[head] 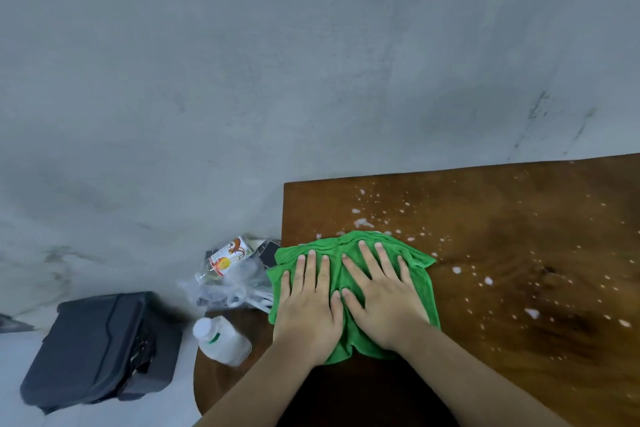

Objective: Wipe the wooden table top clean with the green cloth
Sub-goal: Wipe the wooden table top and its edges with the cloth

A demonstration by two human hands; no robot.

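Note:
A green cloth [420, 288] lies bunched near the left edge of the wooden table top [519, 236]. Both hands rest flat on it, palms down, fingers spread and pointing away from me. My left hand [308, 305] covers the cloth's left half, and my right hand [382, 298] covers its right half, the thumbs almost touching. White foamy droplets [457, 270] are scattered over the wood beyond the cloth and to its right. The cloth's left side hangs slightly past the table's edge.
Left of the table, a white plastic bottle [221, 340] stands on a lower round wooden surface [207, 381]. Behind it lies a clear plastic bag [228, 281] with a labelled bottle. A dark case [100, 347] sits on the floor at far left. A grey wall fills the background.

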